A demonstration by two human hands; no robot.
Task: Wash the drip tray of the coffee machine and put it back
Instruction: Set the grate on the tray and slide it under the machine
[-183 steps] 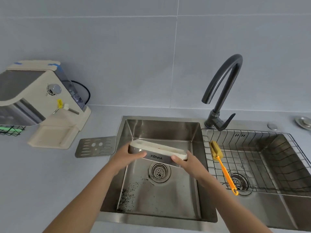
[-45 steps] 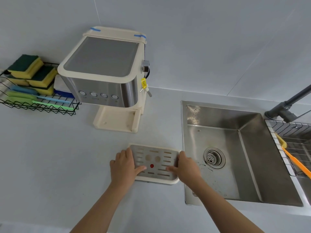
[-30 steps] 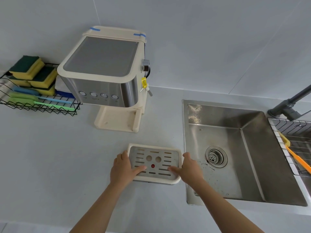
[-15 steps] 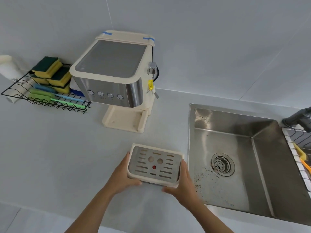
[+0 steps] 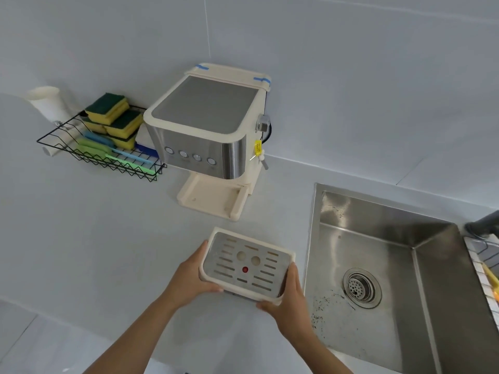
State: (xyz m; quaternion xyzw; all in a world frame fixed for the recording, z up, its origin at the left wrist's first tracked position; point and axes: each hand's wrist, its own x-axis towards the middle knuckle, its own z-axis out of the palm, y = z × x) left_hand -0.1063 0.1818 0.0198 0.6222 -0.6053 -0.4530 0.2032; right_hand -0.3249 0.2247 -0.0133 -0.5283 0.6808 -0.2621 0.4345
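At far left against the wall: white cup [image 5: 46,103], partly behind a black wire rack [image 5: 67,136]. Rack holds stacked yellow-green sponges [image 5: 108,107] and long-handled green and blue brushes [image 5: 127,163].

Just right of the rack: coffee machine [image 5: 205,125], cream body, steel front with four round buttons, blue tape on both rear top corners, yellow tag on its right side. Its base platform [image 5: 213,198] sits bare, with nothing seated on it.

Centre, nearer the person: drip tray [image 5: 290,256], cream, with the slotted metal grate [image 5: 229,263] seated in it and a red dot [image 5: 245,269] showing through. Tray lies in front of the machine's base, apart from it, to the left of the sink, and tilted slightly. It appears lifted off the countertop [image 5: 94,252]; there is a shadow below its near edge.

Left hand [image 5: 189,284]: curled round the tray's left end, fingers up the side, thumb along the near edge. Right hand [image 5: 289,295]: curled round the near right corner, fingers up the right side. Both are gripping.

Right of the tray: steel sink [image 5: 313,238], with drain [image 5: 361,288] near the centre and dark specks [image 5: 318,306] on the floor beside it. At the far right edge: part of a dark faucet [image 5: 483,224], a wire basket [image 5: 483,279] and an orange-yellow brush [image 5: 490,276], all cut off by the frame.
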